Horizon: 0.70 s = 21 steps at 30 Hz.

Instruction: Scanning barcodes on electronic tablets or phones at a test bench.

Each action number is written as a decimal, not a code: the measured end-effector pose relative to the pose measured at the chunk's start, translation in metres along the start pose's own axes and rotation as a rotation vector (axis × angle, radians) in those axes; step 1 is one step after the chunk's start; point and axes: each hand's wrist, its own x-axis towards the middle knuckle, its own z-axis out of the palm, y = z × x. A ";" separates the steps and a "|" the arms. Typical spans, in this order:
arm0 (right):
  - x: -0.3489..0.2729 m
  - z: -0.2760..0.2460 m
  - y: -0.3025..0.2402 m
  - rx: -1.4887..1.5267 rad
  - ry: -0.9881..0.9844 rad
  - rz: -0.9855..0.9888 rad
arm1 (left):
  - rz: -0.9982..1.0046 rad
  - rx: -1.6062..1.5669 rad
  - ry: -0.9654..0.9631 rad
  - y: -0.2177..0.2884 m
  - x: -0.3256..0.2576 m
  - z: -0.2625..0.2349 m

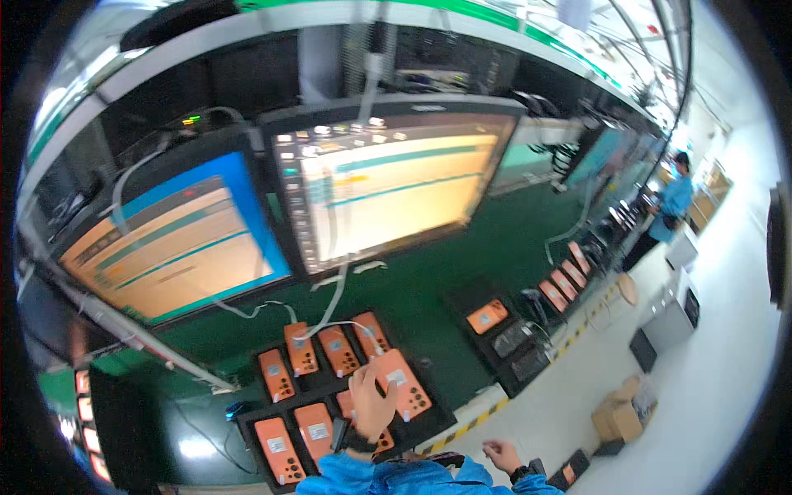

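Green table (462,272) carries a black compartment tray (247,425) of orange handheld devices. Left hand (373,404) grips one orange rectangular device (403,384) above the tray. Right hand (501,454) hangs loosely curled, holding nothing.

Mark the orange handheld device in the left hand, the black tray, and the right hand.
Orange rectangular handheld device (404,386), head view, on its label face.
Black compartmented tray (247,429), head view, on its left rim.
Right hand (500,454), head view, on the back of the hand.

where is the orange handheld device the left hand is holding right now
In the head view, the orange handheld device is low and centre, gripped by the left hand above the black tray of similar orange units, below the two monitors.
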 end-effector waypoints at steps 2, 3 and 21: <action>-0.042 -0.001 0.097 0.210 0.033 0.362 | -0.185 -0.425 -0.339 0.067 0.004 -0.044; -0.071 -0.005 0.141 0.301 0.120 0.587 | -0.093 -0.531 -0.405 0.108 0.007 -0.062; -0.165 -0.061 0.265 0.559 0.344 0.630 | 0.669 -0.974 -0.969 0.497 -0.105 0.046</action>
